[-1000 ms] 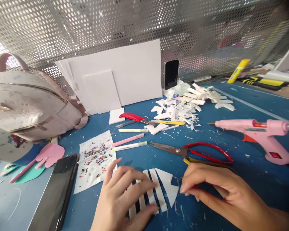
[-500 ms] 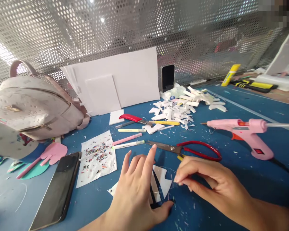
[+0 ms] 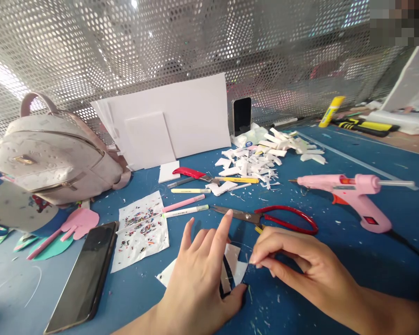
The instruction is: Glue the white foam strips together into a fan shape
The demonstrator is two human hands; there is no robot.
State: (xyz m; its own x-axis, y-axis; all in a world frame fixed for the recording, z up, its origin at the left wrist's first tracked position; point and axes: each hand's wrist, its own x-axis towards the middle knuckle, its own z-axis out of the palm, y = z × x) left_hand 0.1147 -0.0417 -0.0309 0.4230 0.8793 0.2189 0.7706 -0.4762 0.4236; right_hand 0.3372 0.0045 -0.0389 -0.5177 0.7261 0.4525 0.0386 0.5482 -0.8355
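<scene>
My left hand [image 3: 200,274] lies flat with fingers spread on a white striped piece [image 3: 236,261] made of white strips with dark gaps, its thumb against the near edge. My right hand [image 3: 300,270] is just to the right, fingertips pinched together against the piece's right corner. I cannot tell whether anything is between those fingertips. Most of the piece is hidden under my left hand. Red-handled scissors [image 3: 286,218] lie just beyond both hands.
On the blue table sit a pink glue gun [image 3: 349,188] at right, a dark phone [image 3: 82,274] at left, a confetti-strewn sheet [image 3: 141,230], pens [image 3: 185,203], white foam scraps [image 3: 254,160], white boards [image 3: 181,116] and a pale backpack [image 3: 52,158].
My left hand has slid forward over the striped piece, covering most of it, with fingers now spread. My right hand has moved left to the piece's right corner.
</scene>
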